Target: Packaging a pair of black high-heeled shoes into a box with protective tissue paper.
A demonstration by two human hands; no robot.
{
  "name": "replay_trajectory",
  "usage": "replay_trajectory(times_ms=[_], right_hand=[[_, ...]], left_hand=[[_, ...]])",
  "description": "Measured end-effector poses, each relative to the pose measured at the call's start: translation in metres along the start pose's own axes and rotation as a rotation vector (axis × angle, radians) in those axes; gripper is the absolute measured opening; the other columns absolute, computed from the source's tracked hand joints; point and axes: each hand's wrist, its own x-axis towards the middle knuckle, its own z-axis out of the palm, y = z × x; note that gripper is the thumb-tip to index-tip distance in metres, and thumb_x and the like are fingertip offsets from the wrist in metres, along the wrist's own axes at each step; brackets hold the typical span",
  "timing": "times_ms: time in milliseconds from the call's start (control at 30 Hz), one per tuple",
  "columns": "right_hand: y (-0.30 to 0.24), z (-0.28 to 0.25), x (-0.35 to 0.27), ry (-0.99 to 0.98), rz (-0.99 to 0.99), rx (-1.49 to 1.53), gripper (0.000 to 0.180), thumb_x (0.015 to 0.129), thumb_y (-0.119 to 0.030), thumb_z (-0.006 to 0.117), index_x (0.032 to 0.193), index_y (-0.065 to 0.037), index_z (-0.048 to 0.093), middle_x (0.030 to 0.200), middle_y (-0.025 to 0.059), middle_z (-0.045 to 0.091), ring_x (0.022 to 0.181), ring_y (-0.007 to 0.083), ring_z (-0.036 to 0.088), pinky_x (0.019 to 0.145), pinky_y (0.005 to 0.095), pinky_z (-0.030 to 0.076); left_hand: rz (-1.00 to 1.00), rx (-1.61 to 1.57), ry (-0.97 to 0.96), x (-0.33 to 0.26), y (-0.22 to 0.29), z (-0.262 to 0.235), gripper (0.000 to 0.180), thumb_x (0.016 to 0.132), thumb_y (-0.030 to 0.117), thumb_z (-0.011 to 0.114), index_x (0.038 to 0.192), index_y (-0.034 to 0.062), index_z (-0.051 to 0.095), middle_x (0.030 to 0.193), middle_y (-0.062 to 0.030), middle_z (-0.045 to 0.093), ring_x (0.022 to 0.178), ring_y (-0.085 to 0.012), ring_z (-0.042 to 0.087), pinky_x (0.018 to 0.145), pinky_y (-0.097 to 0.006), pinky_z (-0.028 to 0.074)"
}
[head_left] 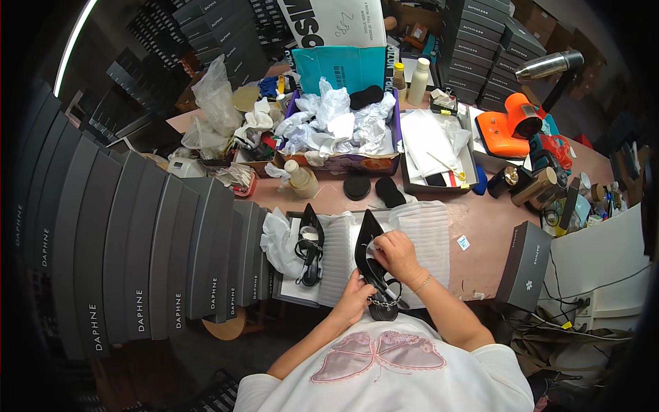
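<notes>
A black pointed-toe shoe (369, 226) with an ankle strap and chain lies in front of me, its toe pointing away. My left hand (356, 296) is closed around its side near the chain strap. Over the shoe's opening, my right hand (396, 254) is bent into a pinch; whatever lies between its fingertips is too small to make out. The matching black shoe (311, 230) rests to the left in an open shoebox (296, 291), beside crumpled white tissue paper (278, 240). Beneath the held shoe spreads a ribbed pale cloth (429, 240).
Stacked dark shoeboxes (141, 254) line my left. Behind the cloth are a bottle (301, 180), black round pads (357, 187), a carton of crumpled paper (350, 163) and a tray of papers (439, 147). A shoebox lid (524, 266) and an orange device (504, 130) stand right.
</notes>
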Motion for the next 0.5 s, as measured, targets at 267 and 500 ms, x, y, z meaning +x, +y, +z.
replay_trajectory(times_ms=[267, 500], right_hand=[[0.003, -0.02, -0.004, -0.278, 0.023, -0.016, 0.039, 0.074, -0.014, 0.073, 0.11, -0.009, 0.058, 0.108, 0.0104, 0.057, 0.096, 0.0268, 0.055, 0.082, 0.0377, 0.04], [0.023, -0.032, 0.01, -0.329, 0.287, 0.466, 0.109, 0.068, -0.013, 0.081, 0.149, -0.008, 0.009, 0.129, 0.0262, 0.048, 0.112, 0.0366, 0.052, 0.091, 0.0384, 0.044]], left_hand=[[0.051, 0.011, -0.063, 0.001, 0.002, 0.005, 0.06, 0.083, -0.004, 0.05, 0.137, 0.0119, 0.029, 0.102, -0.0048, 0.057, 0.083, -0.0095, 0.058, 0.068, -0.024, 0.05], [0.053, 0.084, -0.17, -0.005, 0.005, 0.0, 0.07, 0.081, -0.005, 0.05, 0.142, 0.0124, 0.021, 0.112, -0.0084, 0.053, 0.093, -0.0122, 0.057, 0.077, -0.026, 0.05]])
